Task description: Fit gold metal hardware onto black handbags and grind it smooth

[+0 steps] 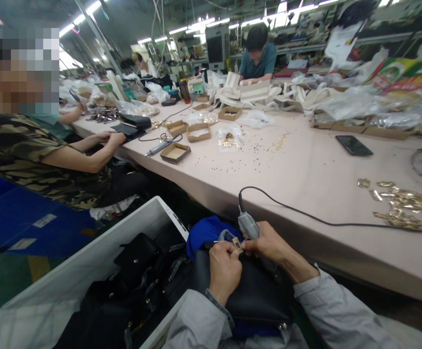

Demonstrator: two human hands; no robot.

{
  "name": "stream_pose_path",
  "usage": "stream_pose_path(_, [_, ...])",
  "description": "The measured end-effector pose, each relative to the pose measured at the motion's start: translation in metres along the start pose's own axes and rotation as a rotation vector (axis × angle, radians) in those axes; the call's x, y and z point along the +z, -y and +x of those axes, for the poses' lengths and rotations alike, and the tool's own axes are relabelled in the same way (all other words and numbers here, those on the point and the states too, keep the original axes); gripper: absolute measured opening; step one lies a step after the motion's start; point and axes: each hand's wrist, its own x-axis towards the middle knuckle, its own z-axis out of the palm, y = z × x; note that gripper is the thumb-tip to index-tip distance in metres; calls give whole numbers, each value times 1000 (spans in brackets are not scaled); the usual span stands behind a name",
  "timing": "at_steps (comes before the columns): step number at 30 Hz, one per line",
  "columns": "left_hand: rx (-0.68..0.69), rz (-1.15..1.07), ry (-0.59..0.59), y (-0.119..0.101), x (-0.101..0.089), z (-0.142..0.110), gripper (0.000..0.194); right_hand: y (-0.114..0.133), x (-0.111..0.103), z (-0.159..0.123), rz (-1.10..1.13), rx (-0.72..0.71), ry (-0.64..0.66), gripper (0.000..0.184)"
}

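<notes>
A black bag (257,295) lies in front of me over blue cloth (211,235). Above it, my left hand (225,271) pinches a small gold metal clasp plate (237,245) between thumb and fingertips. My right hand (274,245) is closed round a grey corded electric screwdriver (248,224), whose cord end points up and away from me. The thumb and finger of that hand also meet the clasp's right side. The screwdriver's lower part is largely hidden by the hand.
To the left, a white bin (156,213) holds several black bags (138,261). On the table (211,174) lie gold hardware (407,203), a phone (354,145), small cardboard boxes (175,153) and scattered tiny screws. A black cord (305,217) crosses its edge. A co-worker in camouflage (39,160) sits left.
</notes>
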Motion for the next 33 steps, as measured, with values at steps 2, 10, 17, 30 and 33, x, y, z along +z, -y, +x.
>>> stream_pose_path(2, [20, 24, -9, 0, 1, 0, 25, -2, 0, 1, -7, -6, 3, 19])
stream_pose_path(10, [77, 99, -21, -1, 2, -3, 27, -9, -1, 4, -25, -8, -3, 19])
stream_pose_path(17, [153, 110, 0, 3, 2, 0, 27, -13, -1, 6, 3, -14, -11, 20])
stream_pose_path(30, [-146, -215, 83, -4, -5, 1, 16, -9, 0, 5, 22, -26, -19, 16])
stream_pose_path(33, [-171, -238, 89, -4, -7, 1, 15, -8, 1, 3, 22, -36, -24, 16])
